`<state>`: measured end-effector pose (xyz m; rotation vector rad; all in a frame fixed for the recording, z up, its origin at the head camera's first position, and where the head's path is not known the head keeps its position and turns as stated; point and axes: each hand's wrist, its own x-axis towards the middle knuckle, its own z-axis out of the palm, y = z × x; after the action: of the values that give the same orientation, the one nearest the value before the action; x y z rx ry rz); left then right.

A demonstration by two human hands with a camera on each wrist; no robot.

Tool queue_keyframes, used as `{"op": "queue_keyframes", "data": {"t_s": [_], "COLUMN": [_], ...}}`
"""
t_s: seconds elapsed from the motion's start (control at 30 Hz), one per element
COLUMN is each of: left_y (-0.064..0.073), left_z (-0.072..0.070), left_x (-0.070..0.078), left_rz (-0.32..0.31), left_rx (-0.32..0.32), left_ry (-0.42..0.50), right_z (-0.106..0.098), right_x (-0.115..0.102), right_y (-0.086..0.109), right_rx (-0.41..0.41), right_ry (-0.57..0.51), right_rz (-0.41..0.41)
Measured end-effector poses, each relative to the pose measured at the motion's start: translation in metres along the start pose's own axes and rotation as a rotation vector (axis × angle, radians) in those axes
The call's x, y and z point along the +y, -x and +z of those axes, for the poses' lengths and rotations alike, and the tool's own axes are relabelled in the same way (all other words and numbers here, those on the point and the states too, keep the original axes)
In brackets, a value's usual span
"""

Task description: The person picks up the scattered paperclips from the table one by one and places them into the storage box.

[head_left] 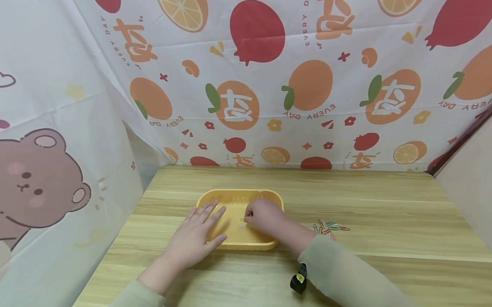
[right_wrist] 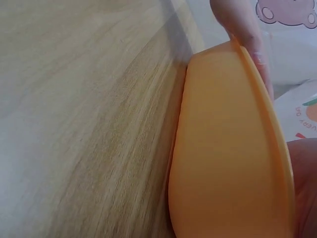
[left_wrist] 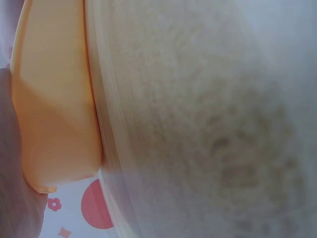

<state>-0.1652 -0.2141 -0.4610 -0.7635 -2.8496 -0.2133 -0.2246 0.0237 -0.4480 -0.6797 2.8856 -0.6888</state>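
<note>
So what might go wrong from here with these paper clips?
The right sleeve lies close to the loose paper clips and might scatter them. The left grip lies over one side of the tray; pressing down could shift it. The right grip seems to pinch a small clip, which may slip.

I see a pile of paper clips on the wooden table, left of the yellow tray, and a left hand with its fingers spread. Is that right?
Not quite: the pile of paper clips is right of the yellow tray, as the head view shows. The rest is right.
</note>
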Motion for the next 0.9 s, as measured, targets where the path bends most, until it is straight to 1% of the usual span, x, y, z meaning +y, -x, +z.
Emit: {"op": "queue_keyframes", "data": {"t_s": [0.13, 0.3, 0.63, 0.9], "left_y": [0.0, -0.0005, -0.0002, -0.001], "left_z": [0.0006, 0.0006, -0.0009, -0.0015], "left_x": [-0.0002, 0.0004, 0.0002, 0.0003], "left_rz": [0.003, -0.001, 0.008, 0.016], "left_rx": [0.008, 0.001, 0.009, 0.012], "left_ry": [-0.001, 0.008, 0.002, 0.005], "right_z": [0.0048, 0.0055, 0.0089, 0.0095], "right_x": [0.0003, -0.0019, -0.0022, -0.0014], "right_y": [-0.0039, -0.0039, -0.0039, -0.0056], "right_rx": [-0.015, -0.028, -0.028, -0.013], "right_ry": [0.059, 0.072, 0.133, 0.121], "right_rz": [0.043, 0.072, 0.051, 0.047]}}
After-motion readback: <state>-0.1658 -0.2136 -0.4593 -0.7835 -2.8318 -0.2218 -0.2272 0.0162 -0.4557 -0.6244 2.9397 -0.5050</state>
